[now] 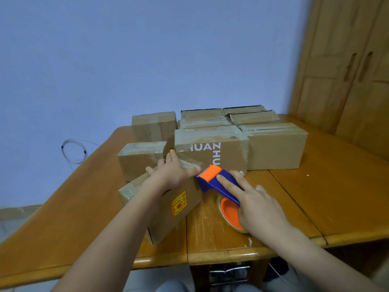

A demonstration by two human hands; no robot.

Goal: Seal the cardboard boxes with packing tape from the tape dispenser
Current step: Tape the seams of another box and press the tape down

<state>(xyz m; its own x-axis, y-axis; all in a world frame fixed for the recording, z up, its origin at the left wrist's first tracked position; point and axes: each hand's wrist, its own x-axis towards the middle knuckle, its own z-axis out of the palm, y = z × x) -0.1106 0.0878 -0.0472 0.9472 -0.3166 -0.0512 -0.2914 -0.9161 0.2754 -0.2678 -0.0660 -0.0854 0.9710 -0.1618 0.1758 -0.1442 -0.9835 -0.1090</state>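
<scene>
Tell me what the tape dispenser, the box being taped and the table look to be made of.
Tape dispenser: moulded plastic, smooth blue and orange, slightly glossy.
Box being taped: brown corrugated cardboard, matte, a shiny strip of clear tape along its top.
Table: apparently varnished wood, orange-brown with visible grain, scuffed pale near the front edge.

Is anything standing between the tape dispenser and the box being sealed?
Nothing visible. The right hand holds the tape dispenser with its orange head right at the far top edge of the cardboard box, where the left hand presses the tape down. The other boxes sit behind.
</scene>
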